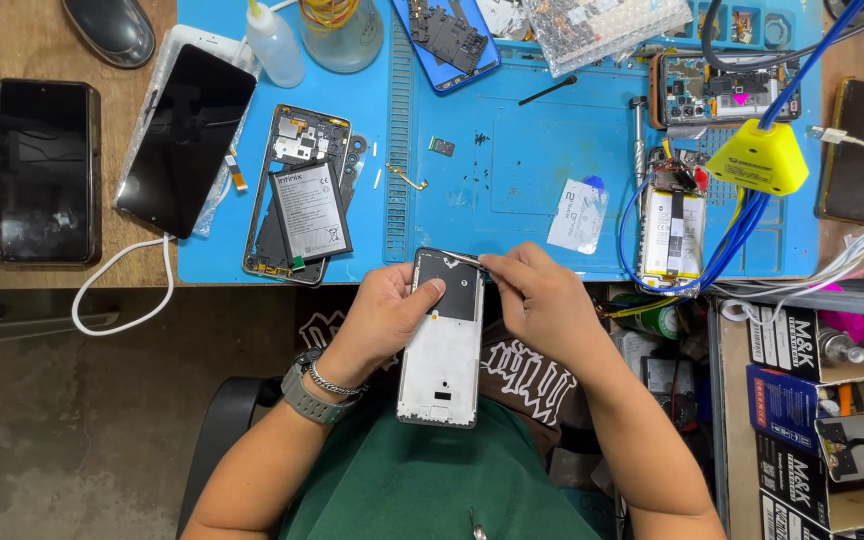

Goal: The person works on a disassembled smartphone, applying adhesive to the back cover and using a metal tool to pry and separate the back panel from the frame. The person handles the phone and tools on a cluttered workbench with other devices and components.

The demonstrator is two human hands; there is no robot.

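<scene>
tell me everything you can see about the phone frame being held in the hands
The phone frame is a bare, opened shell: a pale grey plate with small cut-outs near its lower end, a black panel across its top, and a thin dark rim. It is held lengthwise over the lap, its top at the blue mat's near edge. The left hand grips its left side, thumb on the black panel; the right hand pinches at its top right corner.

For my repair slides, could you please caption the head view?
Left hand holds a phone frame while right hand works a thin tool at its top edge, over a blue mat.
</scene>
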